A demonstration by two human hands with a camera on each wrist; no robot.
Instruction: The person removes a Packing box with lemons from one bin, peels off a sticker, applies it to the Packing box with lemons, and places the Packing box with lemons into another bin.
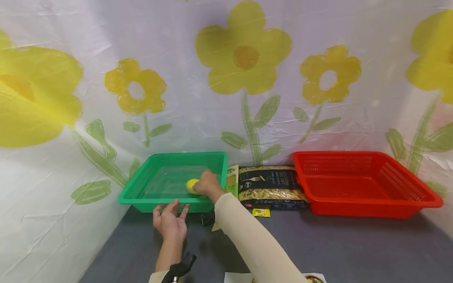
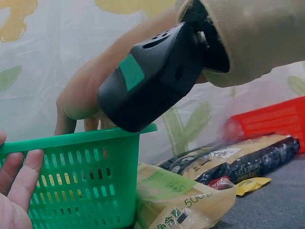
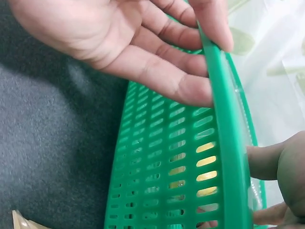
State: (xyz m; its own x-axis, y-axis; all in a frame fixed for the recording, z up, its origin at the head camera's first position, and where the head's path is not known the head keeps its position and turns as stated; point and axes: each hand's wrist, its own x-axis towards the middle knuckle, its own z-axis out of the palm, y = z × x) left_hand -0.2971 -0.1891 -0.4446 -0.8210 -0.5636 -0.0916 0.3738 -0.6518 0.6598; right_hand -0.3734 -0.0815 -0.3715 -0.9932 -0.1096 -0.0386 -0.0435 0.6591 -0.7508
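My right hand (image 1: 209,184) reaches over the near side of the green basket (image 1: 159,201) at the left. Its fingers grip a round yellow lemon-like object (image 1: 192,186) inside, near the basket's right end. Yellow shows through the slots in the right wrist view, while the fingertips are partly hidden behind the wall. My left hand (image 1: 170,225) holds the basket's near rim. In the right wrist view the left thumb (image 3: 214,24) lies over the rim and the fingers touch the slotted wall beneath it. Something clear and plastic lies on the basket floor.
A pale packet with a green label (image 2: 186,195) lies against the basket's right side. Beside it are a black pasta bag (image 1: 272,184) and a small yellow sachet (image 1: 261,212). A red basket (image 1: 375,208) stands at the right. Printed paper (image 1: 235,278) lies at the front edge.
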